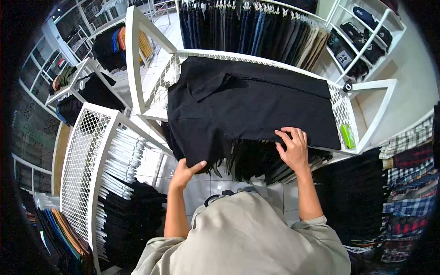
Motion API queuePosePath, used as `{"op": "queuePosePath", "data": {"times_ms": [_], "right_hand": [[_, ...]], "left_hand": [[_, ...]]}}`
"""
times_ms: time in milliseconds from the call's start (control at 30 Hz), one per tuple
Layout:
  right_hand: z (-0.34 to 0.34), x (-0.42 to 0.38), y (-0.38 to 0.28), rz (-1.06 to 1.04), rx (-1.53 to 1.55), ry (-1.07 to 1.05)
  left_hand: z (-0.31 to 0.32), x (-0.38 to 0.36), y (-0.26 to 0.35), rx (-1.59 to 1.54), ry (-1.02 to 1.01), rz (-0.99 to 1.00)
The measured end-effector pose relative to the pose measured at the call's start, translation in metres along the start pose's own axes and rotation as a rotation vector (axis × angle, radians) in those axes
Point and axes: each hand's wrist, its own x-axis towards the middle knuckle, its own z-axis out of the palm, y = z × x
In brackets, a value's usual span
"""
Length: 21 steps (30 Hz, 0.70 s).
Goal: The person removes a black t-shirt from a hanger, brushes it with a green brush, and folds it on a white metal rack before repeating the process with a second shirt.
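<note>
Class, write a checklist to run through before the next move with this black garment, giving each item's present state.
1. Black garment laid across white mesh rack: ok.
2. Garment wholly on top: not ok; its left part hangs over the near edge.
3. Cloth smooth: not ok; folded flap, upper left.
4. Left hand grip secure: cannot tell.
5. Right hand at near edge: ok.
6. Green packet uncovered: ok.
</note>
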Motion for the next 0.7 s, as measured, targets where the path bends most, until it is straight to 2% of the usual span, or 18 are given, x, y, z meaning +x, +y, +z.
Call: {"op": "queuePosePath", "data": {"times_ms": [33,100,167,300,400,500,600,700], "right_hand": [[-0.002,-0.001,0.001,-0.012,-0.036,0.012],[-0.007,-0.006,0.009,-0.015,-0.043,0.026],[-0.012,-0.013,0.022,-0.03,-0.065,0.066],[-0.028,-0.026,0.055,0.024,-0.185,0.135],[-0.053,-0.042,0.089,0.109,-0.271,0.149],[-0.08,-0.052,0.13,0.183,-0.321,0.176],[-0.104,-0.04,0.17,0.244,-0.169,0.205],[-0.11,-0.005,0.195,0.511,0.262,0.206]], "left_hand": [[-0.001,-0.011,-0.002,-0.063,0.101,0.0],[-0.011,-0.03,0.022,-0.423,-0.053,0.05],[-0.018,-0.037,0.051,-0.569,-0.035,0.097],[-0.014,-0.025,0.109,-0.6,0.014,0.228],[-0.014,-0.006,0.131,-0.714,-0.121,0.367],[-0.01,0.016,0.154,-0.695,-0.077,0.418],[-0.004,0.045,0.188,-0.641,-0.062,0.417],[0.005,0.089,0.224,-0.603,-0.05,0.416]]}}
